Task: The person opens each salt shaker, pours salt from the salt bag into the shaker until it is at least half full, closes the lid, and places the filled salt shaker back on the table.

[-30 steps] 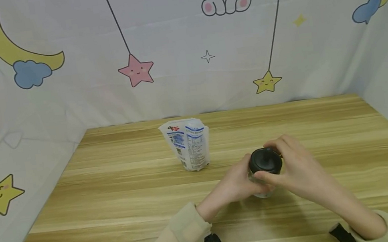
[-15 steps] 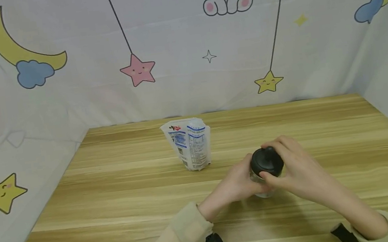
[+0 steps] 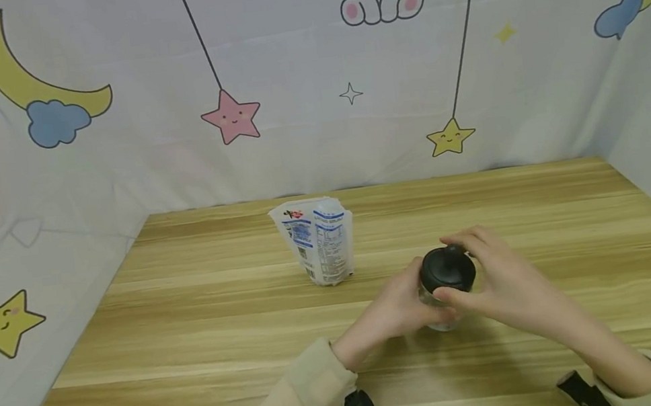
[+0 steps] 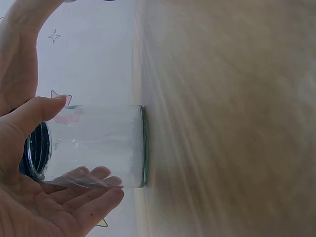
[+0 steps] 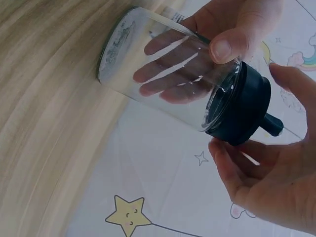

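Observation:
A clear glass jar (image 5: pixel 143 98) with a black lid (image 3: pixel 447 271) stands upright on the wooden table. A small spout-like knob (image 5: pixel 271 124) juts from the lid's top. My left hand (image 3: pixel 402 305) holds the glass body, with the thumb on one side and the fingers (image 4: pixel 94 202) spread along the other. At the lid, my right hand (image 3: pixel 503 283) has its thumb near the front rim and its fingers around the far side. In the right wrist view, its fingertips touch the lid's edge just above the glass.
A white plastic pouch (image 3: pixel 321 241) with blue and red print stands left of and behind the jar. The wooden table (image 3: pixel 194 327) meets a white cloth backdrop (image 3: pixel 307 151) printed with stars and moons.
My right hand's fingers have shifted slightly around the lid, and its wrist sits a little farther right. The left hand keeps its hold on the jar, which stays in place.

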Demonstrator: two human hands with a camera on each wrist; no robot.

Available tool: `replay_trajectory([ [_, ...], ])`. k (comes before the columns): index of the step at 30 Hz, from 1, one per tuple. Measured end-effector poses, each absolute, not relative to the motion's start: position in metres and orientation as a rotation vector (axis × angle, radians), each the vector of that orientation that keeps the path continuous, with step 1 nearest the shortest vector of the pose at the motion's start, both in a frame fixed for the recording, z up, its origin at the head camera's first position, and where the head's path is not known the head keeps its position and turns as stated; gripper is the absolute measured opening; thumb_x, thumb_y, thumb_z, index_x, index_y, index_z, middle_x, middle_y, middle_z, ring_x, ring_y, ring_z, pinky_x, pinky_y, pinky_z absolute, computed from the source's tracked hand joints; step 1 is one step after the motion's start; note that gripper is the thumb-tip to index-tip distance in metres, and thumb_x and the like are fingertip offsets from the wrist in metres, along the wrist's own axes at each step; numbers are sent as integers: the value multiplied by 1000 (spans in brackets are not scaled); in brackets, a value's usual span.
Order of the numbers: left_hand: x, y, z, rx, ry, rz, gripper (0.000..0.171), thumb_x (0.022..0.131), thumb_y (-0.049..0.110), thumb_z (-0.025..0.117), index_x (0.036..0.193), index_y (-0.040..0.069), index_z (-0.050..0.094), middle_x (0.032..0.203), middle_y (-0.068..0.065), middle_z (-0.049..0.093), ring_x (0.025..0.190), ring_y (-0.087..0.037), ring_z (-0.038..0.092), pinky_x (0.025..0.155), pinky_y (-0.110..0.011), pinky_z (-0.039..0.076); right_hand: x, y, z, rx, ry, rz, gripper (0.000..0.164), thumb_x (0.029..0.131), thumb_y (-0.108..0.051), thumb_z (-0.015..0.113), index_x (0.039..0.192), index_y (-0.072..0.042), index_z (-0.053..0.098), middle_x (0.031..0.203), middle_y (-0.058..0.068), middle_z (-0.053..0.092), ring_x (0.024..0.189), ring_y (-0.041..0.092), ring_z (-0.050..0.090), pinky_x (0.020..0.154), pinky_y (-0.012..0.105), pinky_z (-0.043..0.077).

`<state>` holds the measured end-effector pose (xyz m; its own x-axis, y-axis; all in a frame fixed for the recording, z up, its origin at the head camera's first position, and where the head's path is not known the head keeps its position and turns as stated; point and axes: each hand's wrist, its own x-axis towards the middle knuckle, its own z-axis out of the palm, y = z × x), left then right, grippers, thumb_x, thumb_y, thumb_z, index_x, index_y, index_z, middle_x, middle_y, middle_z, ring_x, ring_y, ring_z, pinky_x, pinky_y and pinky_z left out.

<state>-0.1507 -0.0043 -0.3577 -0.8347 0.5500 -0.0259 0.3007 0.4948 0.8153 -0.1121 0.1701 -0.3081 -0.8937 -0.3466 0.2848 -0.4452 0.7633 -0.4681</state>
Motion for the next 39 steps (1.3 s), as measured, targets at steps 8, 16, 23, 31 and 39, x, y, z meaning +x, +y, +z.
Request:
replay_trajectory([
  [8, -150, -4, -357, 704, 2454, 1271, 61, 75, 28, 82, 126, 13, 51, 124, -5, 63, 115, -15, 59, 94, -29, 47, -112, 168, -313, 534, -2732, 751, 61, 74, -48, 79, 114, -6, 59, 107, 4, 56, 95, 20, 53, 79, 39, 47],
  [16, -151, -2, -357, 711, 2460, 1260, 61, 75, 28, 82, 126, 13, 52, 121, -5, 64, 112, -13, 59, 91, -26, 47, -113, 167, -313, 561, -2737, 713, 56, 77, -42, 78, 115, -5, 60, 103, 4, 56, 95, 21, 52, 79, 40, 46],
  [23, -151, -2, -356, 704, 2442, 1262, 65, 76, 27, 81, 130, 12, 49, 126, -7, 62, 115, -14, 57, 93, -27, 47, -113, 167, -312, 611, -2744, 727, 52, 81, -33, 76, 122, -5, 59, 110, 7, 56, 106, 24, 50, 84, 46, 47],
  [31, -150, -4, -356, 702, 2440, 1262, 67, 78, 27, 80, 134, 12, 48, 129, -7, 60, 118, -16, 57, 95, -29, 46, -112, 168, -311, 676, -2738, 713, 58, 81, -32, 76, 128, -3, 57, 115, 6, 57, 110, 24, 50, 88, 48, 47],
  [39, -150, -4, -357, 687, 2466, 1266, 62, 75, 29, 82, 127, 13, 51, 124, -7, 63, 113, -15, 59, 91, -28, 48, -112, 168, -312, 563, -2734, 723, 67, 75, -53, 77, 119, -8, 56, 110, 2, 54, 99, 20, 52, 82, 40, 46],
])
